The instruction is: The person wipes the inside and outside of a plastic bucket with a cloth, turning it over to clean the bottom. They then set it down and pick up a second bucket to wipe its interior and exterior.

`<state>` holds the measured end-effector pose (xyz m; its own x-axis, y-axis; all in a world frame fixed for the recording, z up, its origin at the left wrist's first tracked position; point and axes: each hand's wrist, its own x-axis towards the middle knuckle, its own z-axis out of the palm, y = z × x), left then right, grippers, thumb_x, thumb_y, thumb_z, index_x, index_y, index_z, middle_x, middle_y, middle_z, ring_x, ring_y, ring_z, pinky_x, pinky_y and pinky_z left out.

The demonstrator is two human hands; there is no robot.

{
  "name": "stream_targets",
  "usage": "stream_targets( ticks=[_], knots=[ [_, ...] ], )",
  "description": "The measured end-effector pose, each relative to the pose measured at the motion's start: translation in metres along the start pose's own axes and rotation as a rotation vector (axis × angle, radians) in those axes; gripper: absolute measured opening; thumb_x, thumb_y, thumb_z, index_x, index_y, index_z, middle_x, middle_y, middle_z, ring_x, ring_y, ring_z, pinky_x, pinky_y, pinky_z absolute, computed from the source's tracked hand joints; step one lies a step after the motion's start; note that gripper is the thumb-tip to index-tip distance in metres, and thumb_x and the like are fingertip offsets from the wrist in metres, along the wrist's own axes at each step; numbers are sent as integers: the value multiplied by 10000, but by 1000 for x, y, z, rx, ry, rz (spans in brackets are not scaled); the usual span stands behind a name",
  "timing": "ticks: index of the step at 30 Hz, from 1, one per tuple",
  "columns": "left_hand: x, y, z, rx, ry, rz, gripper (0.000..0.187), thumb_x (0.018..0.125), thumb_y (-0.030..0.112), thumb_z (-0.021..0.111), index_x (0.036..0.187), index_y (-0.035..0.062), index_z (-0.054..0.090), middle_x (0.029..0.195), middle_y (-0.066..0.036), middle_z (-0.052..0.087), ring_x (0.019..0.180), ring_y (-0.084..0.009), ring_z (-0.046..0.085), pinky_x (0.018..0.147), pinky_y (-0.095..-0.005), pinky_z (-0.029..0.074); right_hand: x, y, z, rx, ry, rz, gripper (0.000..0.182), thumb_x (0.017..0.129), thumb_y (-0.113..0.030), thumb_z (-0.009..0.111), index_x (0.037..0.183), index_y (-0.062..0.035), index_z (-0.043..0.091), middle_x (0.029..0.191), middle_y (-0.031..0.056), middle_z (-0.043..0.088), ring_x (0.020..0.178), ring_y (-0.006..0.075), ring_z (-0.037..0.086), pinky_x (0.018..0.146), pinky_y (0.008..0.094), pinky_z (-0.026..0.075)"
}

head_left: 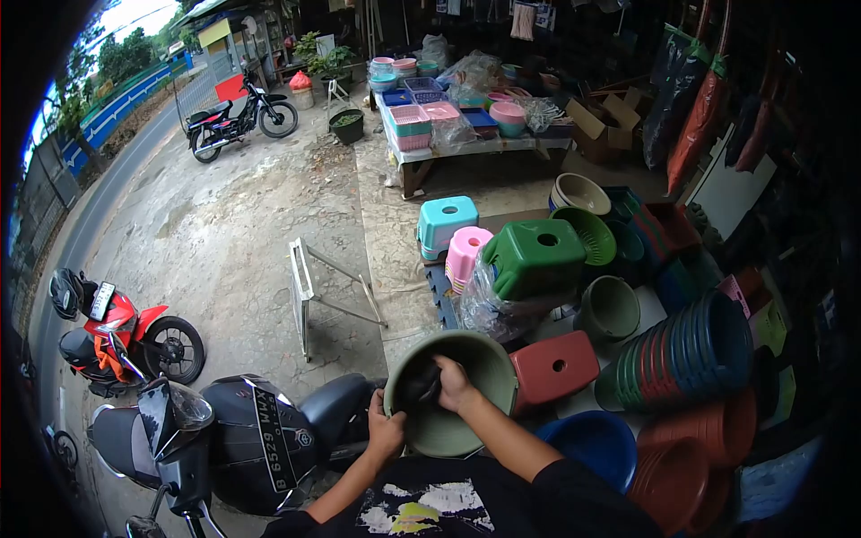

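Holding a green basin [457, 394] tilted toward the chest, the left hand [386, 432] has its grip clamped on the near rim, while the right hand [453, 384] presses a dark cloth [420, 384] inside, fingers closed on it. Just right of that grip sits a red stool [554, 368]; beyond it a green stool [536, 258] and stacked basins [691, 350]. Left of the grips stands a scooter [251, 430], plate reading "B 6529 WWX".

"B 6529 WWX" on scooter plate [271, 436]
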<state>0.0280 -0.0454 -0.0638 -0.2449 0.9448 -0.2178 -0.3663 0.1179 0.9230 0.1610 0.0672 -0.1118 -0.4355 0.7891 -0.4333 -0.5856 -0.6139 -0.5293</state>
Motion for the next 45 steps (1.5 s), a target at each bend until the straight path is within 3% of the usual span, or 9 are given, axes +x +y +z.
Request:
stream_targets(
  ticks=[8,12,15,19,24,31,37,41,45],
  knots=[
    [5,-28,-1,142,-13,72,433,797,-49,549,1216,41,490,1022,-30,544,957,-118,514,879,-259,415,-61,-13,33,218,119,-432,352,981,-286,466,1197,-31,575,1162,114,628,1077,272,610,984,421,455],
    [9,-16,4,71,-66,91,391,971,375,561,1204,69,492,1039,1,539,937,-86,488,865,-250,412,-65,27,9,-574,-76,-243,370,955,-203,540,1255,15,529,1219,126,600,1107,211,576,973,354,436],
    [21,-4,-5,21,-34,86,409,966,400,563,1200,73,492,1043,-16,553,940,-92,507,868,-262,422,-100,11,30,-1098,-157,-225,451,904,-236,591,1263,26,514,1214,169,604,1130,261,567,990,374,406],
    [27,5,-13,121,-43,191,405,889,68,608,1268,16,476,1163,-79,566,1090,-162,531,976,-305,402,-105,-4,-1,-1764,-350,12,481,822,-186,542,1256,23,529,1231,230,599,1202,341,539,1045,417,385],
    [24,16,-8,239,5,156,602,699,-101,450,1294,-7,451,1201,-129,549,1134,-212,527,1013,-314,384,-101,-35,-32,-2550,62,-623,572,804,-151,504,1354,2,465,1430,164,454,1372,253,375,1129,517,233],
    [18,39,12,57,-57,-3,407,737,-107,456,1103,71,451,966,-67,537,879,-162,551,797,-298,486,-58,-61,9,-2324,207,-945,750,764,-126,538,1460,12,296,1531,182,285,1430,296,264,1150,525,172],
    [27,41,17,-36,-87,24,250,941,231,608,1086,85,467,921,-22,539,808,-109,523,719,-271,476,-48,-29,36,-1492,-378,-851,812,723,-39,590,1466,24,268,1553,232,185,1443,377,192,1164,419,194],
    [38,44,5,-143,-26,-1,337,930,356,641,1032,83,473,912,-18,536,797,-101,510,736,-262,462,-82,-17,52,-1223,-545,-345,686,751,6,516,1419,15,360,1466,246,355,1385,370,318,1133,375,268],
    [49,52,-12,-65,79,128,287,795,-67,562,1011,92,459,889,-46,551,797,-138,551,721,-271,479,-104,-63,38,-1618,-725,-46,606,771,-12,462,1376,-4,424,1365,246,477,1302,344,433,1094,371,326]
  ],
)
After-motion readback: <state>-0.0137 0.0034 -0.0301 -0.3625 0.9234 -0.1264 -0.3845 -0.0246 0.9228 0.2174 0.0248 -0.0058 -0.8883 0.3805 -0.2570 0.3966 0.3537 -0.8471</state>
